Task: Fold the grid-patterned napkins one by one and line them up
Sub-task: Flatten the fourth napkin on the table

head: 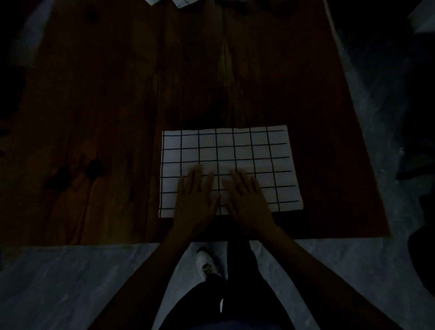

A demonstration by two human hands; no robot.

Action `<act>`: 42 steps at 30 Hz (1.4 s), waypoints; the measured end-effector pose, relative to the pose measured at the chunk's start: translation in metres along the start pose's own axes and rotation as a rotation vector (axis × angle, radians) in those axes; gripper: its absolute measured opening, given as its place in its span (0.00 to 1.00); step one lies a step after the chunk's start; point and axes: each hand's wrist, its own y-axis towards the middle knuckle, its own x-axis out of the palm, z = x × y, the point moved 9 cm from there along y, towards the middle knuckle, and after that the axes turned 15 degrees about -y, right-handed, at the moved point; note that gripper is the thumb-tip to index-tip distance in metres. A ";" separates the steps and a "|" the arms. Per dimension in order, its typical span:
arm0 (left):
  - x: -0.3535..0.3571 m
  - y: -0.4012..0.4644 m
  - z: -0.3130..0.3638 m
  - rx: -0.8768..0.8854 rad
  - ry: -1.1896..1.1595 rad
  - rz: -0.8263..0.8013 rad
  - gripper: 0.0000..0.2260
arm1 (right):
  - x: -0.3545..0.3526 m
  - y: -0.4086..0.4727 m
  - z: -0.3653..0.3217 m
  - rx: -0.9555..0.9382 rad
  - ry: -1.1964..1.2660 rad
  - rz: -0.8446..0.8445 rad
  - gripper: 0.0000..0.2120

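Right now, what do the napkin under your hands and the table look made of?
Napkin: probably thin white cloth, matte, black grid, lying flat with soft edges; paper can't be ruled out. Table: wood, reddish-brown boards with visible grain and dark knots, slight sheen.

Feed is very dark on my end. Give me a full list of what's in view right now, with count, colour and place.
napkin: one, white with black grid, flat on the table's near edge, right of centre.
white pieces: two, at the table's far edge, cut off by the frame; too little shows to tell what they are.
table: one, dark brown wood, fills most of the view.
floor: grey, mottled, in front of and right of the table.
shoe: one, white, on the floor below the table edge.
left hand: flat, palm down on the napkin's near half.
right hand: flat, palm down on the napkin beside the left.
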 end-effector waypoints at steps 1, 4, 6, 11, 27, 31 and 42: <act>-0.002 0.000 0.001 -0.004 0.004 -0.003 0.31 | 0.001 0.000 0.000 -0.003 0.004 -0.011 0.28; -0.011 0.007 0.007 -0.006 -0.016 0.021 0.30 | -0.009 0.003 0.002 0.042 0.065 0.006 0.28; -0.016 0.013 0.008 0.003 -0.008 0.062 0.28 | -0.017 0.009 0.004 0.081 0.086 0.047 0.27; -0.005 0.012 0.001 0.000 0.039 0.038 0.31 | -0.009 0.015 0.007 0.099 0.040 0.051 0.29; -0.005 0.011 0.003 -0.096 0.045 -0.153 0.34 | -0.009 0.013 0.010 0.102 0.013 -0.072 0.33; -0.014 -0.003 0.014 -0.054 0.014 -0.103 0.35 | -0.022 -0.005 0.019 0.117 0.010 -0.004 0.30; -0.020 -0.051 0.042 0.451 0.080 0.032 0.12 | -0.022 -0.044 -0.007 0.034 0.114 0.104 0.22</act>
